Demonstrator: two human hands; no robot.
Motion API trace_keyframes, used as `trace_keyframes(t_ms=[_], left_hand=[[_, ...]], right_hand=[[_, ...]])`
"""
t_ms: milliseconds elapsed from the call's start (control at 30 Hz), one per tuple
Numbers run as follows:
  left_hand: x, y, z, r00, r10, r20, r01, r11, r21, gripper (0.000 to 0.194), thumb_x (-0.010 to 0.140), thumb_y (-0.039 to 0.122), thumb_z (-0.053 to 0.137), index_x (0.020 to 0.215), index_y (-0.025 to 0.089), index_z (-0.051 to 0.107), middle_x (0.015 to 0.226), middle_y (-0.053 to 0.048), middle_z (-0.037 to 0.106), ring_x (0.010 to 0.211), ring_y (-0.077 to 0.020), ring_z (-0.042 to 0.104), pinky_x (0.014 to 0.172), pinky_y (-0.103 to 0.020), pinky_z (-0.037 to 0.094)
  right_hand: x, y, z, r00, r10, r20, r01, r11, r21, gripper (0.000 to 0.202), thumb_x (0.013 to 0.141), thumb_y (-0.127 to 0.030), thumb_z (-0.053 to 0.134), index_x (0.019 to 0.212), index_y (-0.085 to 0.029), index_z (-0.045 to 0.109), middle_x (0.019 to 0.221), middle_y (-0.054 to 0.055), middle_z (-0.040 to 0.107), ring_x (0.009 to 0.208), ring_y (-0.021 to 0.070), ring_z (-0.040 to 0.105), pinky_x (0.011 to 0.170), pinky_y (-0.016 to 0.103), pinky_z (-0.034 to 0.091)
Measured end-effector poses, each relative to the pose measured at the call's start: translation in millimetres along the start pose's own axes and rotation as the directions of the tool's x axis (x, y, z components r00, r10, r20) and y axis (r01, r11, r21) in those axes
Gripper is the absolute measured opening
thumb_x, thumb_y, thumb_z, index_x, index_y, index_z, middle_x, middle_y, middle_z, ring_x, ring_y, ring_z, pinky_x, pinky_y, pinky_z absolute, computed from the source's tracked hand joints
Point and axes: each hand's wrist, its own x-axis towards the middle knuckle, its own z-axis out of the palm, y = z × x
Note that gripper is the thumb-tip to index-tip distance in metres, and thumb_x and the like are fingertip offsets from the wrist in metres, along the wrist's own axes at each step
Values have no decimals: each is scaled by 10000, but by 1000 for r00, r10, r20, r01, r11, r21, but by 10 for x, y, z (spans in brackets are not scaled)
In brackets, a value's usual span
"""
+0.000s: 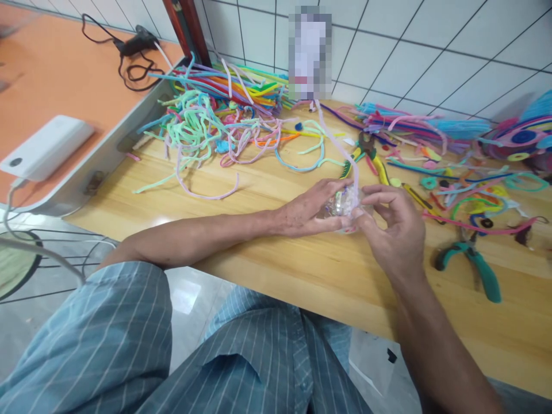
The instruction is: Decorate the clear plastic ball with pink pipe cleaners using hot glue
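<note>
My left hand (308, 210) is wrapped around a small clear plastic container (340, 204) just above the wooden table. What the container holds is too small to make out. A pale lilac pipe cleaner (338, 146) rises from it and curves up toward the wall. My right hand (390, 227) pinches at the container's right side, thumb and forefinger at the lower end of the pipe cleaner. Just behind lie yellow-green pliers (365, 152). Teal-handled pliers (472, 261) rest to the right of my right hand.
Piles of coloured pipe cleaners (194, 123) lie along the back left. Bundles and loose bits (457, 129) cover the back right, with a yellow-black cutter knife (420, 201) among them. A white power bank (47, 146) sits on an orange surface (52, 69) at left. A tiled wall (401, 46) stands behind.
</note>
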Motion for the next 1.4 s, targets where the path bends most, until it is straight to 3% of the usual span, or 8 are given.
trace_keyframes(t_ms=[167, 433, 733, 867, 1033, 1233, 1400], left_hand=[[15, 43, -57, 993, -87, 82, 90, 996, -25, 808, 1041, 689, 462, 1652, 170, 358, 1641, -191, 501, 1534, -340, 478, 1312, -537, 397], [33, -87, 59, 998, -35, -43, 35, 999, -15, 779, 965, 624, 660, 1595, 212, 455, 1575, -198, 580, 1483, -350, 544, 1261, -566, 422], [47, 51, 0, 987, -158, -3, 157, 981, -112, 789, 937, 656, 688, 1563, 228, 468, 1601, -174, 544, 1490, -333, 536, 1248, -522, 445], [72, 91, 25, 978, -207, -4, 205, 969, -135, 782, 898, 603, 752, 1529, 232, 478, 1570, -163, 560, 1454, -329, 562, 1227, -504, 465], [86, 115, 57, 983, -181, -3, 179, 972, -151, 786, 868, 526, 794, 1517, 238, 457, 1539, -165, 574, 1435, -336, 572, 1222, -545, 465], [83, 71, 106, 989, -149, -11, 144, 973, -181, 809, 829, 506, 819, 1505, 247, 459, 1521, -167, 584, 1427, -346, 581, 1200, -577, 484], [90, 30, 125, 988, -156, -17, 150, 974, -172, 844, 808, 496, 827, 1520, 239, 453, 1524, -173, 582, 1416, -355, 581, 1192, -582, 484]], right_hand=[[5, 26, 2, 1000, 12, 1, -12, 1000, 24, 133, 879, -266, 781, 983, -289, 702, 1183, 71, 722, 1221, 298, 679, 1039, 554, 588], [10, 11, 6, 1000, 23, -6, -23, 999, 33, 139, 864, -280, 797, 967, -283, 704, 1163, 68, 722, 1204, 296, 690, 1016, 536, 601], [9, 18, -3, 1000, 26, 3, -27, 998, 50, 127, 869, -277, 789, 971, -292, 714, 1183, 62, 724, 1224, 295, 684, 1029, 536, 594], [33, 65, -34, 999, 17, 33, -20, 997, 76, 133, 897, -300, 768, 1027, -299, 736, 1212, 64, 720, 1258, 299, 673, 1103, 558, 556], [102, 104, -71, 995, -30, 98, 24, 997, 67, 266, 914, -397, 779, 1176, -355, 762, 1376, 52, 694, 1390, 315, 609, 1251, 599, 422], [172, 74, -86, 982, 45, 183, -77, 983, 169, 135, 877, -429, 837, 970, -345, 790, 1427, 21, 696, 1426, 305, 596, 1273, 607, 384], [251, 41, -108, 965, 150, 216, -204, 945, 255, 180, 823, -413, 866, 848, -276, 752, 1311, 41, 751, 1332, 285, 663, 1163, 525, 498]])
